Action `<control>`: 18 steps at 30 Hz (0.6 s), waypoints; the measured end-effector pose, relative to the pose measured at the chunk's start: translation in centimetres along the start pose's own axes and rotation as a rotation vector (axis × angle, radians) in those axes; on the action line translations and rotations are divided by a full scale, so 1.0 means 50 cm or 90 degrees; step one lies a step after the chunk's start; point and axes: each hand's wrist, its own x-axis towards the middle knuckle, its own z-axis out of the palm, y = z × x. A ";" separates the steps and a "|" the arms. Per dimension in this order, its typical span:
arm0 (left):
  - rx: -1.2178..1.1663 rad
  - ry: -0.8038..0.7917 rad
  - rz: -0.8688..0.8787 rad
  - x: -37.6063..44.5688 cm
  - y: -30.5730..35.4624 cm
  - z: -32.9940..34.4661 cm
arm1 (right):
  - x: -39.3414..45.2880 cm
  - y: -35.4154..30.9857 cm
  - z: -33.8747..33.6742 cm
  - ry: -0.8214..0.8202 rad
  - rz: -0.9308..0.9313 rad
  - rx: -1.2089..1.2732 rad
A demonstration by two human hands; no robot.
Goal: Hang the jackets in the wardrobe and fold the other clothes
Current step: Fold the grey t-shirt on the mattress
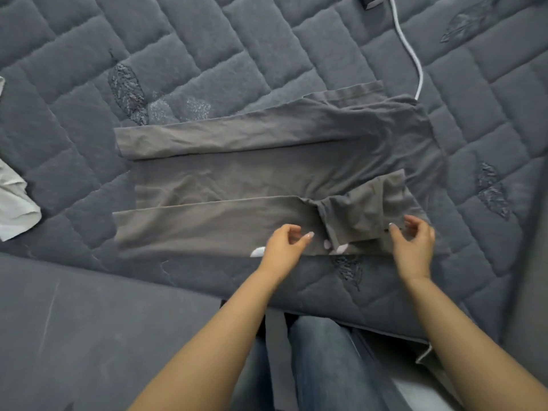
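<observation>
A grey T-shirt (237,179) lies flat on the quilted dark grey bedspread (207,54), with both long sides folded inward. Its near sleeve (370,209) is folded back over the body at the right. My right hand (413,247) pinches the sleeve's near corner between thumb and fingers. My left hand (283,247) hovers over the near folded edge with its fingers loosely curled and nothing held between them.
A white cable (413,60) runs from the top edge down to the shirt's far right corner. A pale cloth (14,203) lies at the left edge. My legs in jeans (320,366) stand against the bed's near edge.
</observation>
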 end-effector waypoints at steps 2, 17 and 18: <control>0.004 -0.026 -0.041 0.028 0.025 0.085 | 0.048 0.019 -0.005 -0.091 0.045 0.028; 0.006 0.097 0.023 0.032 -0.003 0.095 | -0.003 0.090 -0.035 -0.224 0.050 0.042; -0.007 0.112 0.032 0.034 0.005 0.095 | 0.002 0.095 -0.046 -0.177 0.020 0.033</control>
